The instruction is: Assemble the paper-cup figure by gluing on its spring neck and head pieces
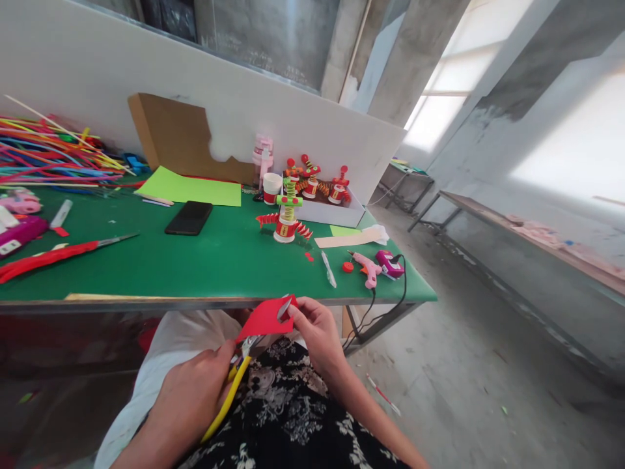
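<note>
Over my lap, below the table's front edge, my left hand [198, 384] is closed around yellow-handled scissors [229, 400]. Their metal blades reach up to a piece of red paper [263, 317] and are partly hidden by it. A silver tip shows by the paper's right side. My right hand [315, 329] pinches that right edge between thumb and fingers. On the table beyond stands a figure made of a paper cup [285, 229], with folded red paper arms and a green folded neck.
Behind the figure, a white box [322, 212] holds several similar figures. A pink glue gun [367, 268], a white pen [329, 269] and a red disc [347, 266] lie right. Leftward are a black phone [189, 217], green paper [190, 189], red-handled tool [58, 254] and pipe cleaners [53, 153].
</note>
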Available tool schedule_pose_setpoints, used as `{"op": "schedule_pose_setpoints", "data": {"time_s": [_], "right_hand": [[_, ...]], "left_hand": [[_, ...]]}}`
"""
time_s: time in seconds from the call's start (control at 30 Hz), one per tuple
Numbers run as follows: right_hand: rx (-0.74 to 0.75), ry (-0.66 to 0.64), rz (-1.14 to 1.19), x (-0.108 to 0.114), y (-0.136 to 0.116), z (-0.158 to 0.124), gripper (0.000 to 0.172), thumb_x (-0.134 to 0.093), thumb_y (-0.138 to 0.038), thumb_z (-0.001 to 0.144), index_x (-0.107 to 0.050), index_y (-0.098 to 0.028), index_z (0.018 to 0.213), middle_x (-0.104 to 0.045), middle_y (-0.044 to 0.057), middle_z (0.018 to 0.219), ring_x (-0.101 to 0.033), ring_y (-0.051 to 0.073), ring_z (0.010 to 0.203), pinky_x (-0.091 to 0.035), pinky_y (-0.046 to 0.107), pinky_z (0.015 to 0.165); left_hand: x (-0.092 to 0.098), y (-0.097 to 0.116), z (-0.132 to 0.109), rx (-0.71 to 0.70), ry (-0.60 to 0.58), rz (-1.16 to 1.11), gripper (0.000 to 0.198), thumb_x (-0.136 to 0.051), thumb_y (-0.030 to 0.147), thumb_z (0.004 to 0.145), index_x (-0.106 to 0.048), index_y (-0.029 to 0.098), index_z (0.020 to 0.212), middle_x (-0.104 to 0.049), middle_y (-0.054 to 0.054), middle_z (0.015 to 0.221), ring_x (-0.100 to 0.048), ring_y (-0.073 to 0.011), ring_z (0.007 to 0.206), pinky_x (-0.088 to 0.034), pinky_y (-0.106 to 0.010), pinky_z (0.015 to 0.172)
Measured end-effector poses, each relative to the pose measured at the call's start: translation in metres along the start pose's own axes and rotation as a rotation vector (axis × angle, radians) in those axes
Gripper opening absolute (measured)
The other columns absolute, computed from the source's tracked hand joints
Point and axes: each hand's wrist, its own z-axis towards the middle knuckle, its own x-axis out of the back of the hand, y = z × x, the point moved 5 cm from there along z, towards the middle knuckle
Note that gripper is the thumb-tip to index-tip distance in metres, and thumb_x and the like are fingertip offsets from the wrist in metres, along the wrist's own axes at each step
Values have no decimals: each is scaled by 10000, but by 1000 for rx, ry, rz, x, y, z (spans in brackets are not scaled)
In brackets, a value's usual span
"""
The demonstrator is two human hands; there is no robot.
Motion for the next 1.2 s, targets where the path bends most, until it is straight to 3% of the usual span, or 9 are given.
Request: {"op": "schedule_pose_setpoints", "data": {"time_s": [0.6, 1.2], "right_hand": [[-31, 2, -9, 2, 1, 1, 237, -703, -455, 778, -677, -230, 709, -697, 6, 699, -605, 159, 668, -513, 278, 690], [-36, -5, -42, 3, 2, 0, 241, -686, -456, 796, -677, -230, 716, -696, 6, 708, -603, 153, 664, -494, 271, 684]], "left_hand": [[1, 2, 2, 1, -17, -2, 408, -328, 193, 960, -523, 141, 1315, -714, -166, 1121, -678, -352, 1085, -506, -468, 892], [-3, 0, 4, -25, 2, -18, 441, -342, 222, 937, -529, 193, 1335, -731, -147, 1127, -688, -341, 1075, -506, -448, 878]]}}
